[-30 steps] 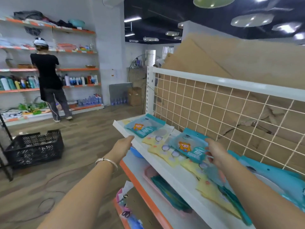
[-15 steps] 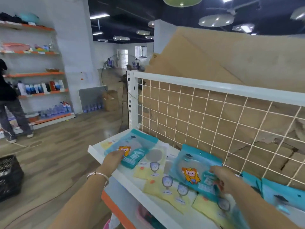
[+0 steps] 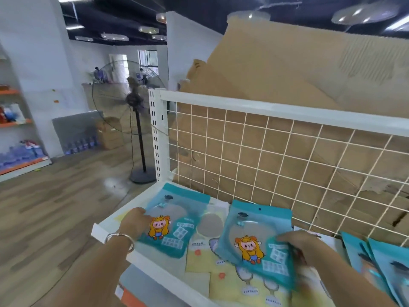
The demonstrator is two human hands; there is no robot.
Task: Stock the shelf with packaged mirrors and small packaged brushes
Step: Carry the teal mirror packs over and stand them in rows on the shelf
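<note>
Two teal packaged mirrors with a cartoon figure lie on the white top shelf (image 3: 115,234). My left hand (image 3: 135,222) holds the left edge of the left teal package (image 3: 177,220), which lies flat near the shelf's left end. My right hand (image 3: 296,244) grips the right side of the second teal package (image 3: 254,238), tilted a little above yellow packages (image 3: 223,275) that lie flat under it. Several more teal packages (image 3: 376,262) lie stacked at the right edge.
A white wire grid (image 3: 276,156) backs the shelf, with flattened cardboard (image 3: 298,74) behind it. A standing fan (image 3: 132,103) is on the wooden floor to the left. Orange-edged wall shelves (image 3: 15,122) with goods stand at the far left.
My view has turned right and moved closer to the shelf. My left hand slid onto the left teal package's edge. My right hand brought the second teal package lower, beside the first.
</note>
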